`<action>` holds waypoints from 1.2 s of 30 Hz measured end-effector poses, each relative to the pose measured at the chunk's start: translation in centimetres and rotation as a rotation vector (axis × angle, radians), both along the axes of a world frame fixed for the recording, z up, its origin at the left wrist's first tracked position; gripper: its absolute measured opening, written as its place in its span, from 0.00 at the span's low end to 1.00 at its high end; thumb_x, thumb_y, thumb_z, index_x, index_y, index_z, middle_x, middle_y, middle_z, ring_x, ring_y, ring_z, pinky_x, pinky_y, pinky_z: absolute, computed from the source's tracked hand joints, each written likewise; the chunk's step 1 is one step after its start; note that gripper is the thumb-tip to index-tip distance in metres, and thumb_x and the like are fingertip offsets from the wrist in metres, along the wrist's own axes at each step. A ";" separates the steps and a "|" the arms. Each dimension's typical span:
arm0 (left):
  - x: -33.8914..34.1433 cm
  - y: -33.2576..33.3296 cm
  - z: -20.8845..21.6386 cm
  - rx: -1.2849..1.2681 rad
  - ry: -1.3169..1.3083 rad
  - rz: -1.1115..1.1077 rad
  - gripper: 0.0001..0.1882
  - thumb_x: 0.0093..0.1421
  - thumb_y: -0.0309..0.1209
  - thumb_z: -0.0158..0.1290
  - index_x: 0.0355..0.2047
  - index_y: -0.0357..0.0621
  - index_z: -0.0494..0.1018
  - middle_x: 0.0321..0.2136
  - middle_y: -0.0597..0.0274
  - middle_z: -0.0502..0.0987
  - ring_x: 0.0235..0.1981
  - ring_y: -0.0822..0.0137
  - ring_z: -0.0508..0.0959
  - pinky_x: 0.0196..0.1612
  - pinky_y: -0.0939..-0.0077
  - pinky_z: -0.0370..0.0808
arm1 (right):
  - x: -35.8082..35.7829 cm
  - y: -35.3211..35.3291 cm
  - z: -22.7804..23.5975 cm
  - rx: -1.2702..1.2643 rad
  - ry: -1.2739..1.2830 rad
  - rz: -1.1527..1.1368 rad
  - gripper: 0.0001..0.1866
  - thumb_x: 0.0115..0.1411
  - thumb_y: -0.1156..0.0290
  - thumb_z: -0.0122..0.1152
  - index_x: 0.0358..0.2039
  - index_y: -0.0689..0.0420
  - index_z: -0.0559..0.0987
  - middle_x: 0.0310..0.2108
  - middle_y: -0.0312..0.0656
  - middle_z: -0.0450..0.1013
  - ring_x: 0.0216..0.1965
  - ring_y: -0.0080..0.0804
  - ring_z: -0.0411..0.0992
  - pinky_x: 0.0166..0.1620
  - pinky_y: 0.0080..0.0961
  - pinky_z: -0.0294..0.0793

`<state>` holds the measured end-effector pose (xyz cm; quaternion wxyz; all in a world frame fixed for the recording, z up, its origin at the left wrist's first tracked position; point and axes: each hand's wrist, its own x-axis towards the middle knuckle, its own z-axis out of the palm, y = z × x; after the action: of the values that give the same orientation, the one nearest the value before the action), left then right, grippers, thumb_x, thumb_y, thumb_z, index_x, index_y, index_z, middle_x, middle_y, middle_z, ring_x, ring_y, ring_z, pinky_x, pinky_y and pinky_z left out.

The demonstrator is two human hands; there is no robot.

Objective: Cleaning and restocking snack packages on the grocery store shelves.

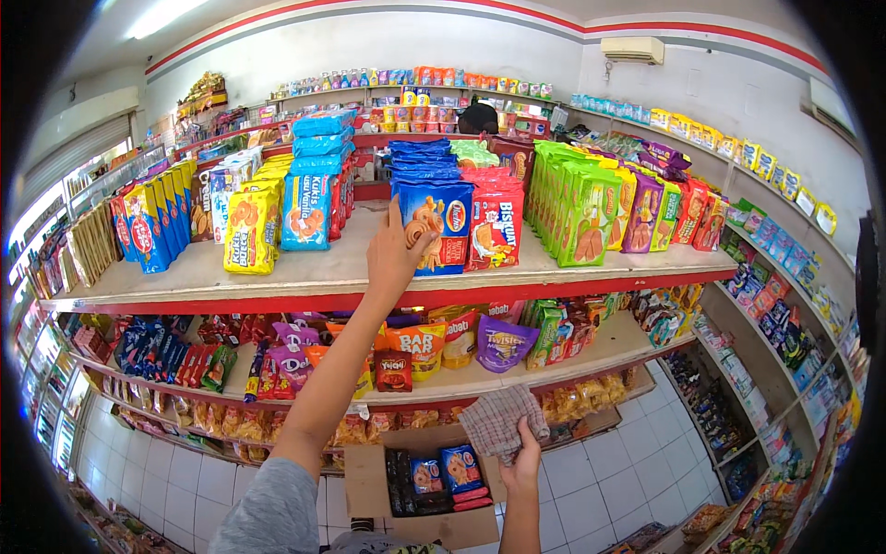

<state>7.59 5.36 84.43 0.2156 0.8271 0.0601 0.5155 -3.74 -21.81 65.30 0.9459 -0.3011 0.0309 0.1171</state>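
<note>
The blue rectangular plastic packet (450, 222), long axis upright on the flat pale shelf (341, 266), touches the nearer left hand (392, 251), whose grip I cannot tell; the right hand (522, 457), lower, grips grey-red checked cloth (496, 423).

left hand (397, 247) up at the shelf (346, 268), touching a blue cookie packet (451, 224), while the right hand (523, 460) grips a checked cloth (494, 422); below, 1 open carton (365, 485)!

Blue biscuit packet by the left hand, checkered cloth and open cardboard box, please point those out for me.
Blue biscuit packet (450, 222): head view, on its front face.
Checkered cloth (496, 427): head view, on its folded fabric.
Open cardboard box (365, 484): head view, on its left flap.
</note>
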 end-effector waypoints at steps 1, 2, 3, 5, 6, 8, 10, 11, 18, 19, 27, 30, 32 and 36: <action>0.1 -0.1 -0.1 -0.001 -0.010 0.011 0.41 0.48 0.48 0.57 0.55 0.38 0.54 0.43 0.42 0.69 0.38 0.45 0.74 0.35 0.58 0.72 | 0.0 0.1 -0.1 -0.017 0.007 -0.002 0.20 0.59 0.65 0.52 0.51 0.59 0.67 0.48 0.43 0.68 0.48 0.36 0.68 0.50 0.35 0.67; 0.1 0.0 -0.2 -0.003 -0.009 0.012 0.41 0.48 0.48 0.57 0.55 0.38 0.54 0.43 0.42 0.69 0.38 0.45 0.74 0.35 0.58 0.72 | 0.0 0.1 -0.2 -0.019 0.008 -0.002 0.20 0.59 0.65 0.52 0.51 0.59 0.67 0.48 0.43 0.68 0.48 0.36 0.68 0.50 0.35 0.67; 0.2 0.2 -0.3 0.011 -0.023 0.011 0.41 0.48 0.48 0.57 0.55 0.39 0.54 0.43 0.42 0.69 0.38 0.45 0.74 0.35 0.58 0.72 | 0.0 0.1 -0.3 -0.028 0.006 0.008 0.21 0.59 0.66 0.51 0.52 0.60 0.66 0.49 0.44 0.67 0.49 0.37 0.67 0.51 0.35 0.66; 0.1 0.5 -0.1 0.024 -0.036 0.011 0.41 0.48 0.48 0.57 0.55 0.39 0.54 0.43 0.42 0.70 0.37 0.45 0.74 0.34 0.58 0.72 | -0.1 -0.1 -0.4 -0.038 0.005 0.019 0.21 0.60 0.66 0.49 0.53 0.61 0.65 0.50 0.45 0.66 0.50 0.37 0.66 0.53 0.35 0.65; 0.0 0.8 0.1 0.031 -0.030 0.014 0.41 0.48 0.48 0.58 0.55 0.39 0.55 0.41 0.43 0.70 0.37 0.46 0.74 0.35 0.59 0.72 | -0.2 -0.2 -0.5 -0.033 0.003 0.031 0.21 0.60 0.66 0.50 0.53 0.61 0.65 0.50 0.45 0.66 0.50 0.37 0.67 0.52 0.35 0.66; -0.3 0.9 0.3 0.035 -0.022 0.018 0.41 0.48 0.47 0.58 0.55 0.39 0.55 0.40 0.43 0.71 0.37 0.46 0.74 0.35 0.61 0.71 | -0.3 -0.4 -0.5 -0.030 0.003 0.043 0.21 0.60 0.66 0.50 0.52 0.61 0.65 0.50 0.45 0.67 0.50 0.37 0.67 0.52 0.34 0.66; -0.4 1.0 0.3 0.009 -0.010 0.011 0.41 0.47 0.48 0.59 0.55 0.41 0.55 0.40 0.44 0.71 0.36 0.48 0.74 0.35 0.61 0.71 | -0.5 -0.5 -0.6 -0.040 0.008 0.018 0.21 0.60 0.66 0.50 0.52 0.61 0.65 0.49 0.45 0.67 0.49 0.37 0.67 0.51 0.34 0.66; -0.5 0.9 0.2 0.006 -0.008 0.012 0.41 0.47 0.48 0.59 0.55 0.41 0.55 0.40 0.44 0.71 0.36 0.48 0.74 0.35 0.61 0.71 | -0.5 -0.5 -0.8 -0.044 0.010 0.019 0.21 0.60 0.66 0.50 0.52 0.61 0.65 0.49 0.45 0.67 0.49 0.37 0.67 0.51 0.34 0.66; -0.9 0.7 -0.7 -0.016 -0.098 0.048 0.47 0.42 0.51 0.61 0.56 0.41 0.54 0.44 0.46 0.69 0.42 0.48 0.72 0.39 0.59 0.71 | -0.8 -0.6 -1.5 -0.051 0.008 0.023 0.20 0.59 0.67 0.50 0.51 0.61 0.67 0.48 0.45 0.68 0.49 0.38 0.67 0.51 0.34 0.66; -0.6 0.9 -1.0 0.055 -0.188 0.101 0.48 0.41 0.52 0.61 0.56 0.40 0.53 0.45 0.46 0.69 0.43 0.48 0.72 0.40 0.58 0.71 | -0.9 -0.5 -1.4 -0.049 0.001 0.024 0.20 0.59 0.67 0.50 0.51 0.61 0.67 0.48 0.45 0.68 0.49 0.38 0.67 0.51 0.35 0.67; 1.1 1.6 -3.1 -0.145 -0.065 -0.188 0.35 0.47 0.46 0.60 0.47 0.34 0.61 0.32 0.46 0.76 0.35 0.51 0.78 0.36 0.65 0.73 | -1.7 -1.0 -3.0 -0.091 0.051 0.010 0.21 0.60 0.67 0.49 0.52 0.60 0.65 0.49 0.45 0.67 0.50 0.38 0.67 0.52 0.35 0.66; 1.3 1.3 -3.5 -0.155 -0.045 -0.165 0.34 0.48 0.46 0.59 0.47 0.35 0.62 0.33 0.46 0.76 0.35 0.51 0.78 0.37 0.65 0.73 | -2.3 -1.1 -3.0 -0.074 0.078 0.006 0.20 0.61 0.69 0.48 0.53 0.60 0.65 0.50 0.45 0.67 0.50 0.37 0.67 0.52 0.34 0.66; 1.3 1.5 -3.6 -0.176 -0.053 -0.232 0.40 0.48 0.47 0.59 0.53 0.36 0.56 0.34 0.42 0.75 0.36 0.45 0.76 0.37 0.58 0.72 | -2.4 -0.9 -3.2 -0.054 0.048 0.026 0.20 0.61 0.69 0.48 0.53 0.60 0.65 0.49 0.45 0.67 0.50 0.37 0.67 0.52 0.34 0.66; 1.8 2.0 -3.9 -0.160 0.000 -0.157 0.46 0.46 0.50 0.59 0.57 0.36 0.51 0.32 0.43 0.76 0.34 0.42 0.76 0.37 0.59 0.73 | -2.6 -0.8 -3.8 -0.085 0.094 0.012 0.21 0.60 0.67 0.49 0.53 0.60 0.65 0.49 0.45 0.67 0.50 0.39 0.67 0.52 0.35 0.66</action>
<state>9.35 7.37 80.53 0.3209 0.8093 0.0360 0.4906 -6.30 -22.59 61.46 0.9290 -0.3354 0.0786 0.1354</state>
